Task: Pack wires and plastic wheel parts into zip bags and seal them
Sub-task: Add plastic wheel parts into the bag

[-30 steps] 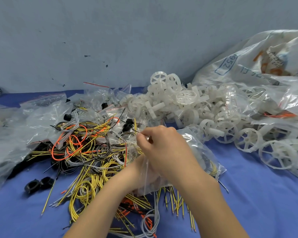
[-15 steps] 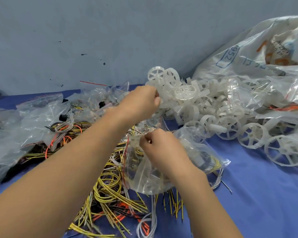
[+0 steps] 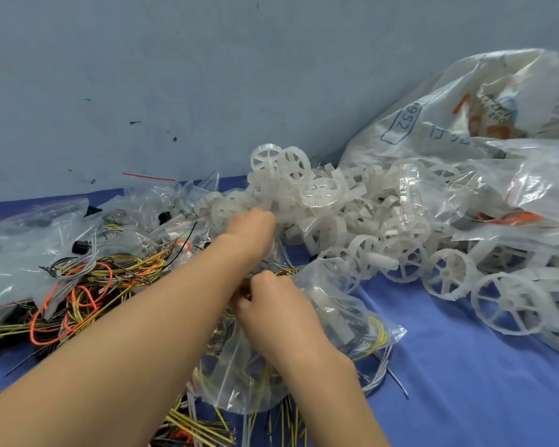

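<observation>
1. Left hand (image 3: 250,225) moved from bag mouth to wheel pile (image 3: 320,204), frame centre; fingers curled into wheels, grasp unclear.
2. Right hand (image 3: 271,304) still pinching zip bag (image 3: 336,321), lower centre.
3. Wheel likely goes in next.

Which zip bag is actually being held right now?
The clear zip bag at centre, wires and white parts inside; the right hand pinches its mouth. The other bags lie untouched at left and behind.
</observation>
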